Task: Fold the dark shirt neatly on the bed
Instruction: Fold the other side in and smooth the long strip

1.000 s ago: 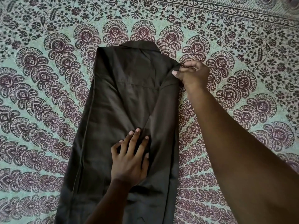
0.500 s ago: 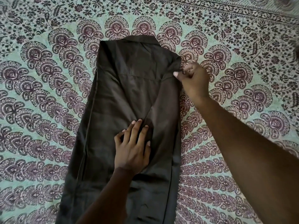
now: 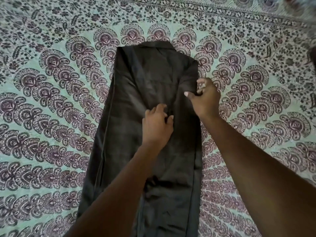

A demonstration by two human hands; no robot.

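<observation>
On patterned bed sheet (image 3: 51, 117): dark shirt (image 3: 136, 168), lengthwise, sides folded in, collar at far end. Left hand (image 3: 156, 127) on shirt's middle, fingers curled into fabric. Right hand (image 3: 204, 98) at right edge, fingers clamped on fold below shoulder.

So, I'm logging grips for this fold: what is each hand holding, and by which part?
The right hand pinches the dark shirt at its folded right edge. The left hand rests on its middle, fingers curled; whether they grip is unclear.
</observation>
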